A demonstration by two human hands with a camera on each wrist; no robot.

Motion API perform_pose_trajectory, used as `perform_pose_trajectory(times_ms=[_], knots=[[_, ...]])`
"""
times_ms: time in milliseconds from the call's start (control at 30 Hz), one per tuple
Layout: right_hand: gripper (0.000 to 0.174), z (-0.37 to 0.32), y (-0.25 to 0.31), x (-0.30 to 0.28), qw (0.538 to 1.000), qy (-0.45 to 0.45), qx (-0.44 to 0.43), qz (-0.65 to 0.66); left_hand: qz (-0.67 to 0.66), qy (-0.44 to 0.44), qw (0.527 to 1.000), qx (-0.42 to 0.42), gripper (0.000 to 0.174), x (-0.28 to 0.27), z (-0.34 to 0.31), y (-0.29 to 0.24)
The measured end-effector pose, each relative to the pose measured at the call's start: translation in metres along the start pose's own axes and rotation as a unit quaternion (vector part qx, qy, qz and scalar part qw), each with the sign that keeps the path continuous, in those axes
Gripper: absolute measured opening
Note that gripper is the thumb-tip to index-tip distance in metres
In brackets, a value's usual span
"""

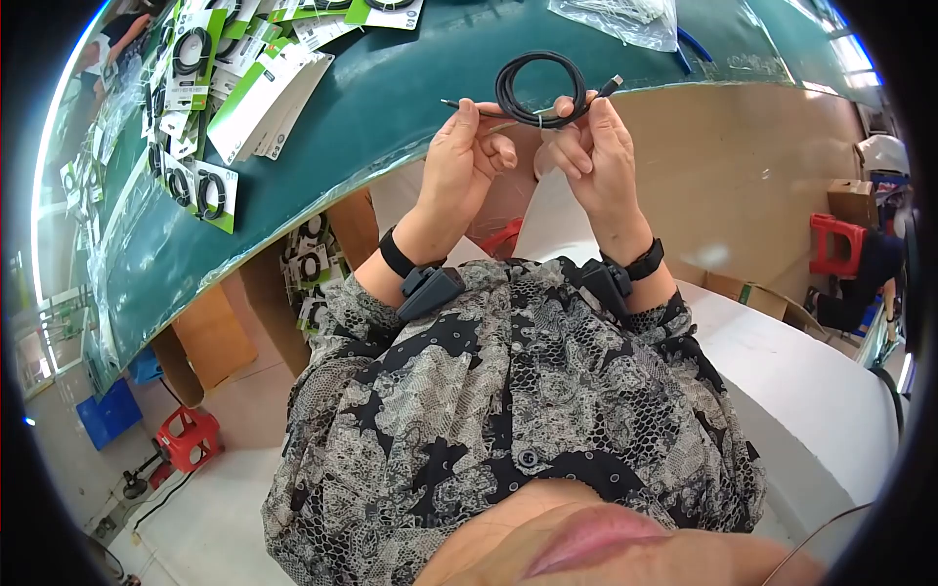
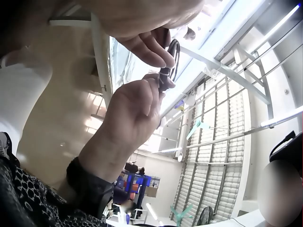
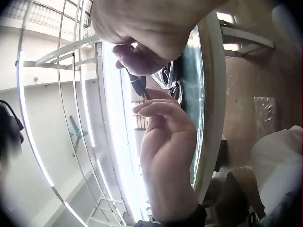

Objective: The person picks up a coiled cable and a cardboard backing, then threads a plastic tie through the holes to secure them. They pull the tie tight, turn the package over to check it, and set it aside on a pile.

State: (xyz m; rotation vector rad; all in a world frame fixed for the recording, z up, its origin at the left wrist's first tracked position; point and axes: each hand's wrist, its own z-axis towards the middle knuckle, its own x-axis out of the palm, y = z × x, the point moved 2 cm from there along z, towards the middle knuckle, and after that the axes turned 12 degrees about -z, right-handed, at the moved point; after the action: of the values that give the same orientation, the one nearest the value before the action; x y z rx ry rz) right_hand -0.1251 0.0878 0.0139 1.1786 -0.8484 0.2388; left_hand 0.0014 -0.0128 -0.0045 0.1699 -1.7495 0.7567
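A coiled black cable point(image 1: 502, 88) is held up at the table's front edge, its loop standing above both hands, with a small pale tie point(image 1: 540, 122) round its lower side. My left hand point(image 1: 461, 161) pinches one end between thumb and forefinger, and a slim plug point(image 1: 448, 103) pokes out to the left. My right hand point(image 1: 604, 161) pinches the opposite side near a thicker connector point(image 1: 612, 85) with a metal tip. From the left wrist view, the loop point(image 2: 175, 56) appears edge-on between the fingers. A dark connector point(image 3: 138, 84) shows between the hands in the right wrist view.
White and green cards point(image 1: 269, 103) with coiled black cables lie heaped on the green tabletop point(image 1: 391, 93) at left. A clear plastic bag point(image 1: 625, 21) sits at the back right. Below the table edge stands a cardboard box point(image 1: 278, 293) holding more carded cables.
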Motion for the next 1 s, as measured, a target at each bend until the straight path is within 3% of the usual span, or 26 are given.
perform_pose_trajectory(times_ms=[367,500,600,700,833,933,1000], knots=[[0.025,-0.009,0.001,0.0,0.999,-0.006,-0.01,0.031,-0.006,0.023,1.0,0.002,0.036,-0.001,0.0,-0.006],[0.024,-0.013,0.006,-0.005,1.0,-0.008,0.007,-0.016,0.038,0.044,0.998,-0.017,0.036,-0.007,0.001,-0.017],[0.023,-0.018,0.012,-0.004,0.992,-0.008,0.085,-0.091,0.073,0.069,0.994,-0.033,0.034,-0.008,0.001,-0.027],[0.023,-0.02,0.015,-0.003,0.991,0.003,0.086,-0.1,0.094,0.097,0.99,-0.041,0.031,-0.003,0.0,-0.031],[0.023,-0.018,0.019,-0.009,0.987,0.026,0.118,-0.106,0.152,0.06,0.981,-0.103,0.027,0.004,-0.006,-0.027],[0.024,-0.018,0.02,-0.009,0.982,0.03,0.144,-0.115,0.084,0.02,0.976,-0.201,0.024,0.014,-0.012,-0.022],[0.025,-0.019,0.021,-0.009,0.977,0.02,0.163,-0.135,0.089,0.042,0.974,-0.202,0.025,0.011,-0.011,-0.021]])
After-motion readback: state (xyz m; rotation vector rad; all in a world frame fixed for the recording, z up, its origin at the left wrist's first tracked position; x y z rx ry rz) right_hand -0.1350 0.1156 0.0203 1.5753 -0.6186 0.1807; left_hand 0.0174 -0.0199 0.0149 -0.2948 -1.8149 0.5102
